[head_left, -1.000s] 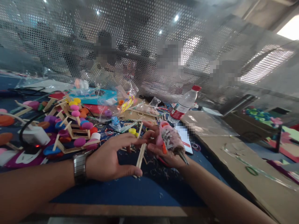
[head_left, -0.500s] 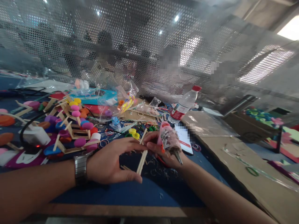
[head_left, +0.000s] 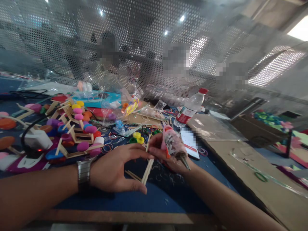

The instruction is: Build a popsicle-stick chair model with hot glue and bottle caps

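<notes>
My left hand (head_left: 113, 168), with a metal watch on its wrist, grips a few thin wooden sticks (head_left: 147, 171) lengthwise between thumb and fingertips. A pink hot glue gun (head_left: 173, 143), crusted with whitish glue, rests in my right hand (head_left: 160, 154). Its metal nozzle points down and to the right, away from the sticks. The fingertips of my right hand meet the upper part of the sticks beside my left fingers; whether they pinch them is hard to see. More loose sticks (head_left: 133, 175) lie on the blue table below my left hand.
Stick pieces with colourful caps (head_left: 83, 147) crowd the left, near a white plug (head_left: 38, 141) with a red light. Yellow caps (head_left: 138, 138), a phone (head_left: 190, 142) and a water bottle (head_left: 190, 110) stand or lie beyond my hands. Cardboard (head_left: 240, 166) covers the right side. Perforated mesh rises behind.
My left thumb and the lower end of the sticks have shifted slightly downward. The glue gun stays in my right hand, almost unmoved.
</notes>
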Motion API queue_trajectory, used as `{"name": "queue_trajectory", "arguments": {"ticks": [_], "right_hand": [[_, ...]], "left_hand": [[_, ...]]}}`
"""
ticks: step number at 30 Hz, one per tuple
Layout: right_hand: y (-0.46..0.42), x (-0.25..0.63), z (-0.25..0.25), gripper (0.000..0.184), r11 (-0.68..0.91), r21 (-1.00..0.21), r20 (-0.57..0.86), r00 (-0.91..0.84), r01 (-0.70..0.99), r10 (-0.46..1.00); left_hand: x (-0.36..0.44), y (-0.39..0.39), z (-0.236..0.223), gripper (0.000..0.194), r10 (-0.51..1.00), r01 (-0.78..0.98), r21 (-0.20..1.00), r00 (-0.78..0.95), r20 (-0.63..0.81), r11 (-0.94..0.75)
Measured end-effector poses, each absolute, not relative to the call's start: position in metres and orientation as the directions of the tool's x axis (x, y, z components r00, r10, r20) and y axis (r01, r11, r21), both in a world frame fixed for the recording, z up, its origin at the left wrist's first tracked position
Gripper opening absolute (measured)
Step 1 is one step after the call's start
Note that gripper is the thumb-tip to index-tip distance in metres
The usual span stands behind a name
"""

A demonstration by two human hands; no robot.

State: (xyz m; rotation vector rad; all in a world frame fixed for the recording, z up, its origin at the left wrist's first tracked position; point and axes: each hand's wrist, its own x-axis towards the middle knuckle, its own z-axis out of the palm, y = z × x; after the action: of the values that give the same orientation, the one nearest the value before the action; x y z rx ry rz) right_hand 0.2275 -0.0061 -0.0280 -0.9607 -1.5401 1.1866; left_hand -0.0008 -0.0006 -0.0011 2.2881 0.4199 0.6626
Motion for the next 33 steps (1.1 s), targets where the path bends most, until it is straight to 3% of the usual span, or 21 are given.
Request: {"name": "queue_trajectory", "arguments": {"ticks": [8, 15, 20, 27, 33], "right_hand": [[-0.007, 0.228, -0.025, 0.032, 0.181, -0.98, 0.196, -0.272, -0.081, 0.942], [-0.006, 0.229, -0.025, 0.029, 0.196, -0.98, 0.198, -0.347, -0.042, 0.917], [-0.007, 0.227, -0.025, 0.043, 0.168, -0.985, 0.169, -0.29, -0.028, 0.942], [-0.009, 0.228, -0.021, 0.029, 0.253, -0.955, 0.208, -0.264, 0.152, 0.942], [-0.01, 0.228, -0.016, 0.027, 0.323, -0.931, 0.263, -0.299, 0.171, 0.917]], "left_hand": [[-0.001, 0.0, 0.001, 0.061, 0.473, 0.078, 0.735, 0.81, 0.347, -0.673], [-0.001, 0.001, -0.001, 0.062, 0.461, 0.052, 0.724, 0.802, 0.38, -0.688], [-0.001, 0.001, -0.001, 0.061, 0.448, 0.057, 0.708, 0.809, 0.381, -0.704], [-0.002, 0.0, 0.0, 0.062, 0.456, 0.066, 0.694, 0.797, 0.396, -0.717], [-0.001, 0.0, 0.001, 0.064, 0.48, 0.072, 0.713, 0.785, 0.391, -0.697]]}}
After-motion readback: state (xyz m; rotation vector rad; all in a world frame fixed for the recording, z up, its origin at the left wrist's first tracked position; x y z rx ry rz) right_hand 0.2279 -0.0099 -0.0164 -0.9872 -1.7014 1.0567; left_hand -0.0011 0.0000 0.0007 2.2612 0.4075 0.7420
